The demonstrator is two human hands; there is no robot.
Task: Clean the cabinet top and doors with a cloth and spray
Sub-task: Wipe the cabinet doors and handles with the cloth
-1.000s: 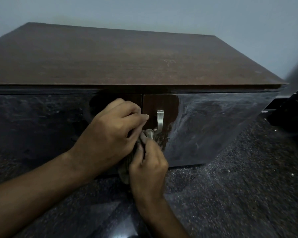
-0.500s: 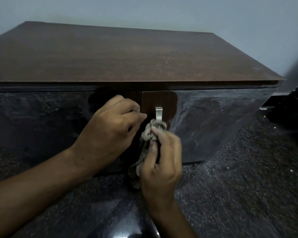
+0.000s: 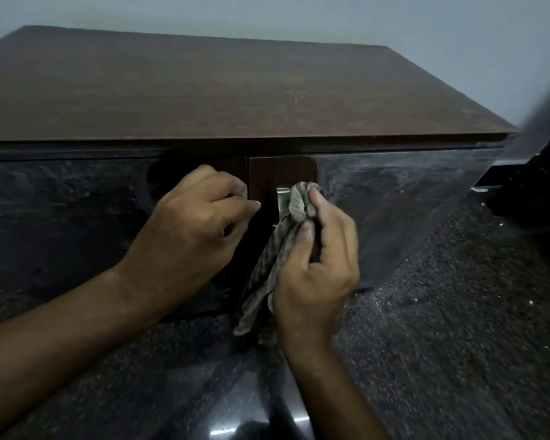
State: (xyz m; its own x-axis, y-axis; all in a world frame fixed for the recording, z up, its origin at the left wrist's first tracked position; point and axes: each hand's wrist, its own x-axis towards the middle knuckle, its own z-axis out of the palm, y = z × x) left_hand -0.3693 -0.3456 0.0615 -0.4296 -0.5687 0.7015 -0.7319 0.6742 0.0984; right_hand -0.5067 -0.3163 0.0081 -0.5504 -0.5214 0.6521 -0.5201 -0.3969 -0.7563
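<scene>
Striped cloth (image 3: 294, 214) was bunched in the right hand (image 3: 318, 268), pressed against the metal handle (image 3: 281, 201) to rub it; left of the handle, the left hand (image 3: 188, 230) curled against the door (image 3: 77, 223), apparently steadying it.

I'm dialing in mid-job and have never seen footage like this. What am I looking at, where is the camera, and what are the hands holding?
There is no machine here: a person works with two bare hands, and the one camera sits on their head, looking forward and down. In front of them stands a low cabinet with a brown wooden top and two glossy dark doors, on a dark speckled floor. The right hand grips a striped grey cloth and holds its bunched end against the metal handle of the right door; the rest of the cloth hangs down. The left hand rests with curled fingers at the inner edge of the left door; whether it grips anything cannot be told. No spray bottle is in view.
</scene>
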